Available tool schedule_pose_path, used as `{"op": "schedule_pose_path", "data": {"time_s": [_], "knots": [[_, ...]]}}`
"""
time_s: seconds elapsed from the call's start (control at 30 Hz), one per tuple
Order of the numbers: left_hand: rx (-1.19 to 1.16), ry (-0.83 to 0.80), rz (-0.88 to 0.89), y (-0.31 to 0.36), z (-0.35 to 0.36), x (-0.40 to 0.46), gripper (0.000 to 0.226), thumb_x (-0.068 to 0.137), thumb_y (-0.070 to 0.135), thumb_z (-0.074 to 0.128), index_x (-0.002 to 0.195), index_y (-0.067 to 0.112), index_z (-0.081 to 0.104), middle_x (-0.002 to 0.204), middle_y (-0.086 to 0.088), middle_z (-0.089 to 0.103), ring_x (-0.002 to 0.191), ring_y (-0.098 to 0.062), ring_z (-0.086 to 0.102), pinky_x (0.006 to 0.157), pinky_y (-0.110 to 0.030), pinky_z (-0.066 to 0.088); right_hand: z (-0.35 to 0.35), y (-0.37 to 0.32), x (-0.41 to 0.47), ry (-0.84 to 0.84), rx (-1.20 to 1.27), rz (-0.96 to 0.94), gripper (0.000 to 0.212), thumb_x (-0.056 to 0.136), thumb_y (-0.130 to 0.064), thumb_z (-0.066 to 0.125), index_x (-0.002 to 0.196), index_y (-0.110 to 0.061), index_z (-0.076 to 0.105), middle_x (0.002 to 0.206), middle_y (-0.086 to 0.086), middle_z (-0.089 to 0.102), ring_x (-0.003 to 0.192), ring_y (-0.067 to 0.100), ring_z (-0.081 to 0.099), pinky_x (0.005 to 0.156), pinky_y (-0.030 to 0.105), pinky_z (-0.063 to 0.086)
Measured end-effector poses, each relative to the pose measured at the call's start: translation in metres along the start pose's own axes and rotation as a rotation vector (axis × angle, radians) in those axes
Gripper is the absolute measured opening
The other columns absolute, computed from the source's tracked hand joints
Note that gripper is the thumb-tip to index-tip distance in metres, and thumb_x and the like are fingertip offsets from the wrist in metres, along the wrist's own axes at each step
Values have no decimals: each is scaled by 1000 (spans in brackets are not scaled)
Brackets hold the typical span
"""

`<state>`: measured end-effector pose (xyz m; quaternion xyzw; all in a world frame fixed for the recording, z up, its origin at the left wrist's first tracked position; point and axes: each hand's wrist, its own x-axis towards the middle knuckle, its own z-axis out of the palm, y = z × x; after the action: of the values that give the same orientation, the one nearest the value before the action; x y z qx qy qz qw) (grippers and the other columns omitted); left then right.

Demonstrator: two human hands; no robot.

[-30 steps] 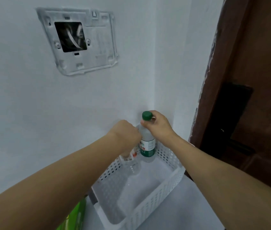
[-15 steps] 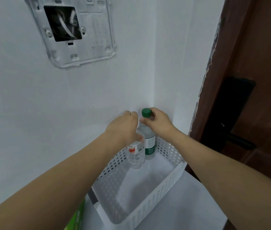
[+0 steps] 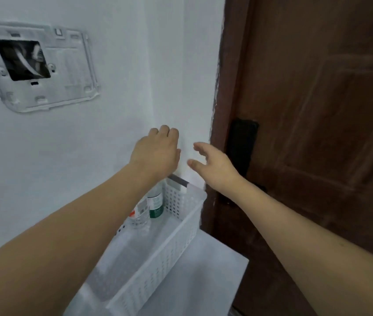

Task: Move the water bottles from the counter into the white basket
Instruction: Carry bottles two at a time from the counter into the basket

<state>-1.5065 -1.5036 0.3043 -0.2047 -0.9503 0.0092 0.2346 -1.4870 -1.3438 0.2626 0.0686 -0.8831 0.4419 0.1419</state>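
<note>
Head view, white basket point(image 3: 176, 233) on white counter point(image 3: 203, 281), white wall point(image 3: 89, 156), brown door point(image 3: 317, 110)

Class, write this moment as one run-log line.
left hand: empty, above bottles | right hand: open, empty | green-label bottle: upright in basket | red-label bottle: upright beside it

Two water bottles point(image 3: 155, 202) point(image 3: 140, 214), one white basket point(image 3: 158, 265), two hands point(image 3: 158, 153) point(image 3: 215, 165), one door point(image 3: 317, 133), one wall plate point(image 3: 37, 65)

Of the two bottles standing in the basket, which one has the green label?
The bottle with the green label stands nearer the basket's far end wall; the other bottle, just beside it, has a white label with a red-orange patch.
</note>
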Motion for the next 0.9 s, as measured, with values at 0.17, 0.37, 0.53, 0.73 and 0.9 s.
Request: {"op": "schedule_pose_path", "data": {"time_s": [0.17, 0.37, 0.53, 0.73, 0.9], "knots": [[-104, 70, 216, 102, -22, 17, 37, 98, 31, 45, 125, 6, 48, 122, -14, 54, 107, -34, 52, 79, -44, 47, -114, 15, -76, 156, -236, 58, 61, 92, -35, 60, 146, -19, 35, 148, -1, 39, 134, 13, 36, 100, 19, 26], [-204, 120, 370, 243, -71, 0, 46, 99, 34, 44, 137, 8, 42, 130, -12, 51, 109, -33, 53, 81, -42, 49, -251, 27, -197, 324, -476, 197, 62, 91, -31, 60, 145, -13, 34, 149, 6, 38, 133, 20, 40, 107, 26, 28], [-266, 187, 520, 369, -124, -32, 47, 98, 36, 43, 136, 8, 42, 133, -12, 50, 114, -34, 53, 91, -45, 47, -349, 30, -314, 443, -594, 332, 67, 90, -33, 60, 147, -13, 30, 151, 7, 34, 127, 24, 46, 107, 33, 35], [-361, 295, 768, 526, -185, -82, 51, 96, 39, 47, 138, 10, 42, 137, -10, 50, 118, -32, 53, 98, -45, 42, -445, 27, -449, 596, -708, 515, 67, 91, -33, 59, 147, -13, 28, 152, 5, 32, 136, 22, 35, 105, 27, 28], [-419, 398, 921, 626, -233, -137, 56, 97, 41, 45, 143, 9, 39, 144, -9, 44, 128, -29, 45, 110, -46, 34, -498, 23, -562, 693, -777, 673, 65, 92, -34, 56, 147, -14, 28, 152, 5, 31, 137, 22, 33, 109, 31, 27]]}}
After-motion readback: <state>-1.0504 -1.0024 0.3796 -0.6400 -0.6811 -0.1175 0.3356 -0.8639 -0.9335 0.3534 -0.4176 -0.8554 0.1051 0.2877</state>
